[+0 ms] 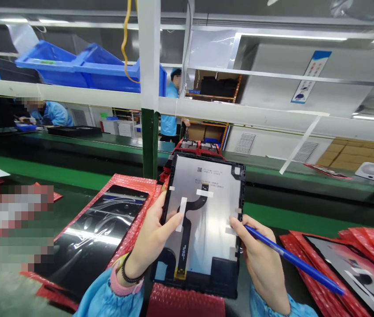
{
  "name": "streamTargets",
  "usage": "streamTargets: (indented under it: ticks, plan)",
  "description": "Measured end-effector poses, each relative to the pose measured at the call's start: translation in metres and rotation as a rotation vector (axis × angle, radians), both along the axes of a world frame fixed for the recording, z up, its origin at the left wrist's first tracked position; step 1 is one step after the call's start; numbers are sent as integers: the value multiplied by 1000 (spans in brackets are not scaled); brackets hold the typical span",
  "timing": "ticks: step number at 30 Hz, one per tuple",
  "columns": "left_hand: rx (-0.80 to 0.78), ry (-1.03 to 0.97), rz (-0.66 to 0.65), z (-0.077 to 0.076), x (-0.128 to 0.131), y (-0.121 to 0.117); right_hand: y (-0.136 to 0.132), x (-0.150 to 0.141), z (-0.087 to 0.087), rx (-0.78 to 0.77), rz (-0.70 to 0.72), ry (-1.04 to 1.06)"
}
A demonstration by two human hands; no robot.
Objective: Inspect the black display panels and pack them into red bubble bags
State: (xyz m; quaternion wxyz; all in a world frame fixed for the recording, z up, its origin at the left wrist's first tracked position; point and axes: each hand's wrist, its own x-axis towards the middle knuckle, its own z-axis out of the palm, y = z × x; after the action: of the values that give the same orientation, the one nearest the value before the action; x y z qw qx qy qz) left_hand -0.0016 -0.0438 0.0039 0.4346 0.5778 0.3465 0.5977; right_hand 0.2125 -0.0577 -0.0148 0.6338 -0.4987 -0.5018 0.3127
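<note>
I hold a tablet display panel (213, 198) upright, its silvery back toward me, with a black flex cable and white tape strips on it. My left hand (150, 242) grips the panel's left edge, thumb lying across the back. My right hand (261, 259) supports the right edge while pinching a blue pen (292, 259), whose tip touches the panel near a tape strip.
A glossy black screen (97, 237) lies on red bubble wrap (121, 182) to the left. More screens on red wrap (348, 268) sit at the right. A white and green post (149, 97) stands ahead, blue bins (84, 64) above. Two workers in blue stand beyond the green conveyor.
</note>
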Motion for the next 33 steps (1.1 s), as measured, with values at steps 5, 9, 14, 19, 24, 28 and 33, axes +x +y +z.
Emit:
streamTargets:
  ticks: [5,9,14,19,24,28,33]
  plan:
    - [-1,-45,-38,-3,0,4,1,-3,5,-88,-90,190]
    - [-31,-138,-58,-6,-1,9,4,-3,4,-151,-89,416]
    - [-61,-199,-88,-4,0,11,2,-4,7,-158,-132,486]
    - [-108,-321,-66,-7,-2,12,-2,-1,9,-194,-135,477]
    - [-130,-320,229,-12,-3,9,-7,-1,10,-226,-113,432]
    - [-164,-267,358,-12,-3,6,-8,-1,9,-224,-137,453]
    - [-135,-231,248,-7,-4,8,-8,-1,9,-214,-133,442]
